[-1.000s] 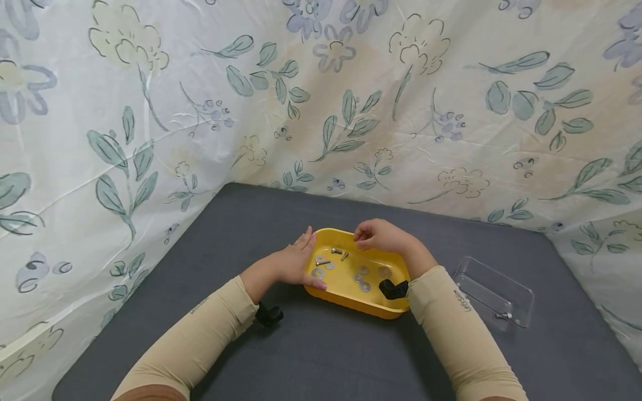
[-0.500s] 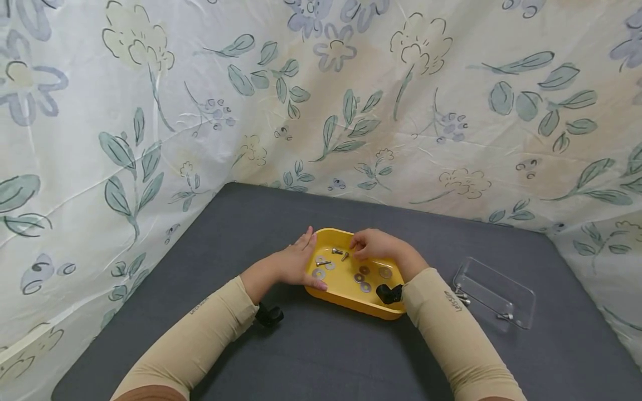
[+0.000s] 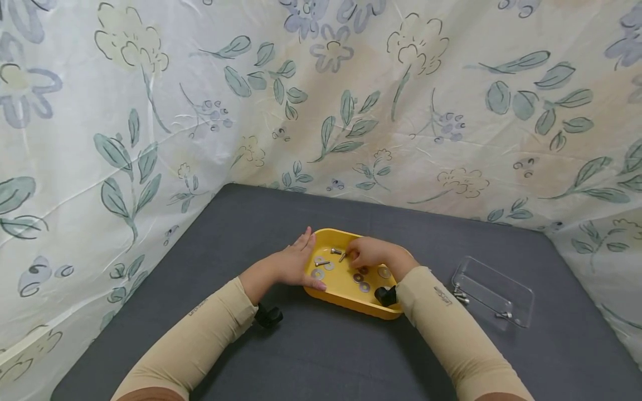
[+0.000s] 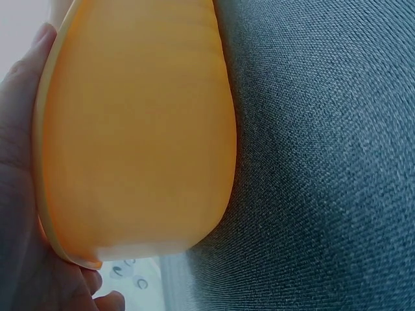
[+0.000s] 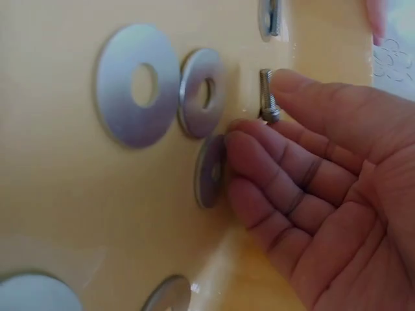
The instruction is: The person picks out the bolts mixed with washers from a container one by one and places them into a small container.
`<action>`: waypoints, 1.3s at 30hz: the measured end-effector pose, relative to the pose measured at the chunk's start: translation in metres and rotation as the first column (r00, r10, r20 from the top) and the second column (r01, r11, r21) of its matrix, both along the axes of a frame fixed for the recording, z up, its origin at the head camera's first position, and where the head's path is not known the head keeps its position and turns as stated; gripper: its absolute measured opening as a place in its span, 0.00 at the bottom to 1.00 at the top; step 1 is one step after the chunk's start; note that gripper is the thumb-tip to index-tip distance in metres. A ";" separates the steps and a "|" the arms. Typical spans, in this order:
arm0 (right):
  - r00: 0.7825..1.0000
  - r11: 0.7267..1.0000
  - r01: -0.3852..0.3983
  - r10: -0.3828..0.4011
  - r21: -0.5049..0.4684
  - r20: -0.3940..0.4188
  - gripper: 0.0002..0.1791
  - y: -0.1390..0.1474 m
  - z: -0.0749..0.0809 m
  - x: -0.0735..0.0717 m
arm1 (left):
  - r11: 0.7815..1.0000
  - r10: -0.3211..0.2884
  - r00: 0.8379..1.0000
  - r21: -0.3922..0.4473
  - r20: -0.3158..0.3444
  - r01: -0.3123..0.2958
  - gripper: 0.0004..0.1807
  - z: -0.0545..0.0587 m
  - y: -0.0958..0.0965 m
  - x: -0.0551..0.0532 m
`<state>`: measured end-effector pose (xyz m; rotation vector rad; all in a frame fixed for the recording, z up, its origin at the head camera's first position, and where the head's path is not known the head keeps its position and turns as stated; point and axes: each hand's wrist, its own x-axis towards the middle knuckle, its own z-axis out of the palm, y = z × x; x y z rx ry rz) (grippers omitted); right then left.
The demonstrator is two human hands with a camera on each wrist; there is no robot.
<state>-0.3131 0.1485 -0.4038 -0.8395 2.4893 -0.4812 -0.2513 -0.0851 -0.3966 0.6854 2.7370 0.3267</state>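
Note:
My left hand [image 3: 290, 264] rests on the left end of a yellow plastic tray [image 3: 351, 305], fingers spread along the rim, thumb over the near edge. In the left wrist view the tray's smooth wall [image 4: 139, 129] stands beside that hand. My right hand [image 3: 373, 252] reaches into the tray with bent fingers. The right wrist view shows its thumb tip beside a small bolt [image 5: 267, 97] on the tray floor; whether it touches is unclear. Flat metal washers [image 5: 118, 97] lie near the fingers. More bolts [image 3: 322, 263] lie at the tray's left end.
To the right, a clear plastic box [image 3: 494, 292] lies partly behind the right sleeve, with metal bolts [image 3: 504, 315] in it. Dark grey cloth [image 3: 321, 356] covers the table. Flowered fabric [image 3: 351, 111] hangs behind and at the left.
My right hand has come down from above the tray's far rim and moved left and nearer, close to the small bolt. The left hand stays on the tray's left end.

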 end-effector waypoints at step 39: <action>1.000 0.992 -0.014 0.015 -0.129 0.007 0.09 -0.027 -0.017 0.006 | 1.000 -0.017 1.000 0.023 0.008 0.017 0.68 0.000 -0.001 0.001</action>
